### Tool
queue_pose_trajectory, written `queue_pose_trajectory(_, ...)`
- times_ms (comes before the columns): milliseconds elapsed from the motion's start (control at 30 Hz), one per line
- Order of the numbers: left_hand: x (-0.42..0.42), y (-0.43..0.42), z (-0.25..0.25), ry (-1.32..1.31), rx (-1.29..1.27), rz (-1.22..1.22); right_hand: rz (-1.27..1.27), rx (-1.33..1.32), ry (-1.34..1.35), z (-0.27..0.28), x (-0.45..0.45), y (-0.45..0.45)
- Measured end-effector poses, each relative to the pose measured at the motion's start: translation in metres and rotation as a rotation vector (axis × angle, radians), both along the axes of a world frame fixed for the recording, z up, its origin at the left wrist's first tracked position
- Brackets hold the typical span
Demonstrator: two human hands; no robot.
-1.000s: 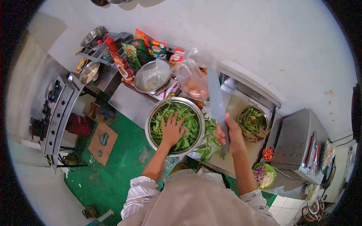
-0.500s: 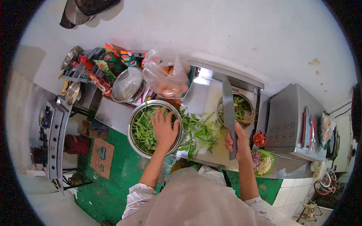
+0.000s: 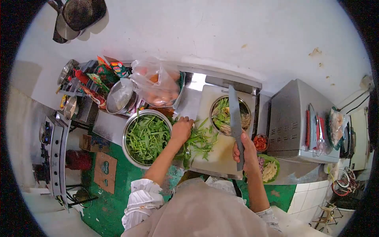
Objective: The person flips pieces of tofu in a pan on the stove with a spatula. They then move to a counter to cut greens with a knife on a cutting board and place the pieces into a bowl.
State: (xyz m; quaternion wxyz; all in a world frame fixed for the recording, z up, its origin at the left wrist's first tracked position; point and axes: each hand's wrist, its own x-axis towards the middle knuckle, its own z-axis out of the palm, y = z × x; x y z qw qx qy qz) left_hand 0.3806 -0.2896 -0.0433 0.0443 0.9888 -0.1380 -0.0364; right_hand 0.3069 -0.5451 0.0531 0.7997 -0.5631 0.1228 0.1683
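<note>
My right hand (image 3: 246, 152) grips the handle of a large knife (image 3: 234, 110), its long blade pointing away from me above the white cutting board (image 3: 205, 160). My left hand (image 3: 182, 129) is at the board's left edge, fingers curled in on cut leafy greens (image 3: 201, 140); the fingertips are partly hidden. Just left of that hand stands a steel bowl (image 3: 125, 148) heaped with green leaves (image 3: 148, 136). Behind the knife blade, a second steel bowl (image 3: 248, 108) on the board holds more greens and pale stems.
A plastic bag (image 3: 156, 85) of round brownish items sits behind the left bowl. At right are a small cup of chopped red pieces (image 3: 260, 142), a green plate (image 3: 275, 173) with pale slices, and a grey metal appliance (image 3: 294, 122). A stove (image 3: 57, 154) stands far left.
My left hand has moved right, from on top of the leaves in the bowl to the greens on the board. The knife stays in my right hand. The view has shifted somewhat.
</note>
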Motion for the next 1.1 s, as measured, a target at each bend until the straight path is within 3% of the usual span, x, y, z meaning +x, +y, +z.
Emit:
queue_pose_trajectory(100,-0.003,0.005,0.027,-0.104,-0.221,0.116,0.046,0.021,-0.004,-0.003,0.002,-0.001)
queue_pose_trajectory(167,-0.004,0.016,0.034,-0.305,-0.620,0.185,0.077,-0.025,-0.022,-0.005,0.002,0.004)
queue_pose_trajectory(200,-0.007,0.019,0.045,-0.311,-0.616,0.191,0.100,-0.075,-0.039,-0.005,0.002,0.009)
queue_pose_trajectory(300,-0.022,0.026,0.081,-0.327,-1.210,0.509,0.189,0.049,-0.024,0.000,-0.002,0.026)
queue_pose_trajectory(333,-0.027,0.030,0.087,-0.339,-1.207,0.516,0.201,0.051,-0.027,-0.002,-0.003,0.033)
queue_pose_trajectory(400,-0.043,0.041,0.094,-0.364,-1.487,0.629,0.332,0.223,0.025,-0.008,-0.006,0.050)
queue_pose_trajectory(467,-0.057,0.047,0.094,-0.395,-1.541,0.681,0.352,0.213,0.083,-0.004,-0.010,0.072)
queue_pose_trajectory(533,-0.071,0.051,0.093,-0.410,-1.849,0.820,0.515,0.381,0.055,-0.002,-0.014,0.094)
queue_pose_trajectory(700,-0.106,0.063,0.088,-0.406,-2.205,0.898,0.695,0.501,0.081,0.004,-0.004,0.151)
queue_pose_trajectory(867,-0.131,0.086,0.077,-0.444,-2.200,0.973,0.688,0.475,0.114,-0.004,0.018,0.191)
queue_pose_trajectory(933,-0.137,0.095,0.082,-0.475,-2.105,0.974,0.758,0.297,0.054,0.003,0.023,0.200)
queue_pose_trajectory(1000,-0.143,0.105,0.086,-0.457,-1.959,1.008,0.777,0.246,0.039,-0.010,0.025,0.211)
queue_pose_trajectory(1067,-0.149,0.116,0.084,-0.354,-1.400,0.997,0.808,0.020,-0.132,-0.022,0.028,0.222)
queue_pose_trajectory(1100,-0.151,0.120,0.084,-0.363,-1.402,1.004,0.819,0.019,-0.134,-0.022,0.026,0.229)
